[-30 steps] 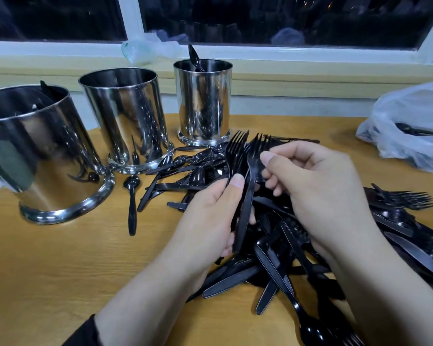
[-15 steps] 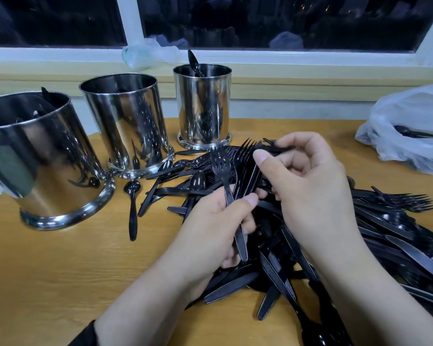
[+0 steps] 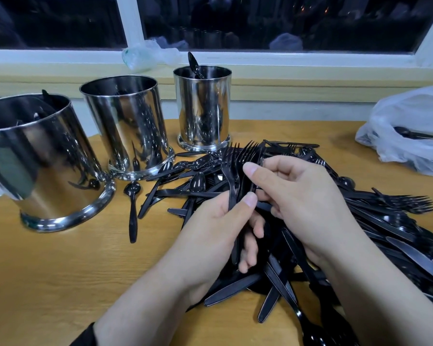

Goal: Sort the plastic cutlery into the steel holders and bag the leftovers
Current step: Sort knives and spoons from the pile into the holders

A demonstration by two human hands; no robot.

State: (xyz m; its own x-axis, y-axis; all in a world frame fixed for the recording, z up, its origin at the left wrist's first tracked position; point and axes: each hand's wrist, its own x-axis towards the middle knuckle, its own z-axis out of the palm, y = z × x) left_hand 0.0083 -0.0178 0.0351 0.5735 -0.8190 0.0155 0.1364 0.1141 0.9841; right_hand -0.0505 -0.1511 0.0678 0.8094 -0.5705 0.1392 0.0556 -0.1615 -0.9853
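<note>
While the left hand (image 3: 218, 226) curls round a bundle of black forks (image 3: 235, 168), thumb pressed across the handles and tines pointing up toward the far edge of the desk (image 3: 60, 270), the right hand (image 3: 303, 196) pinches one fork of that bundle just above the left thumb, its own thumb and forefinger closed on the neck below the tines. Both hands sit above the heap of black cutlery (image 3: 360, 233), which spreads from the middle of the desk to its right edge and down to the near edge, knives, spoons and forks mixed together. Three steel holders stand along the far left of the desk: the nearest holder (image 3: 40, 166) at the left edge, the middle holder (image 3: 128, 126) just beside it, and the far holder (image 3: 203, 108) close to the far edge with a spoon (image 3: 194, 64) sticking out of it. A lone spoon (image 3: 133, 211) lies in front of the middle holder. At the far right corner sits a white plastic bag (image 3: 410, 131) with some dark cutlery inside
</note>
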